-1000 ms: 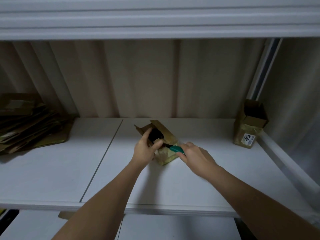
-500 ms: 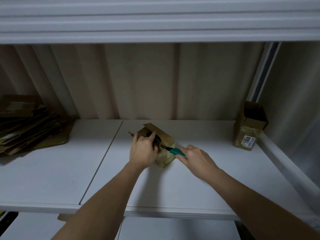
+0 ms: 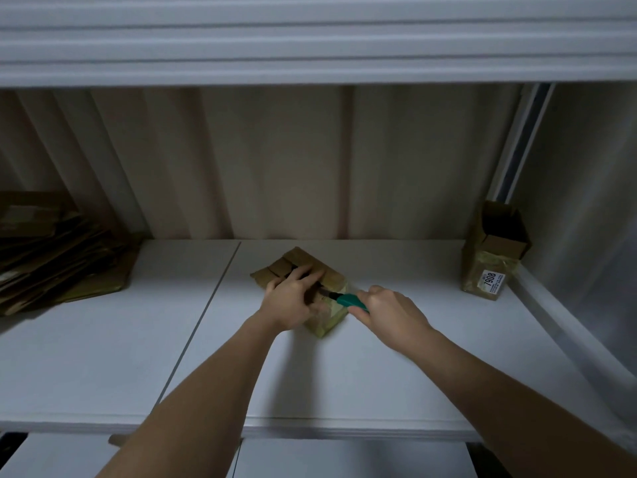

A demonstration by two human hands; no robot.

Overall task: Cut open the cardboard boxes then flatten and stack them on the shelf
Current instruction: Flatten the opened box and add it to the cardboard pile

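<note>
Box (image 3: 303, 270) pressed flatter than before; left hand (image 3: 289, 301) grips it, right hand (image 3: 389, 313) holds green cutter (image 3: 350, 301).

bare shelf (image 3: 396, 374) between cardboard stack (image 3: 58, 257), upright box (image 3: 493, 251)

Both forearms are bare to the frame edge, with no sleeves, gloves or jewellery showing.

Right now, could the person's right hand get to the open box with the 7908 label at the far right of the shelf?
Probably yes. The shelf between the right hand and that box looks bare, so the way seems free. But the hand grips a green cutter, so it would have to set that down first.
</note>
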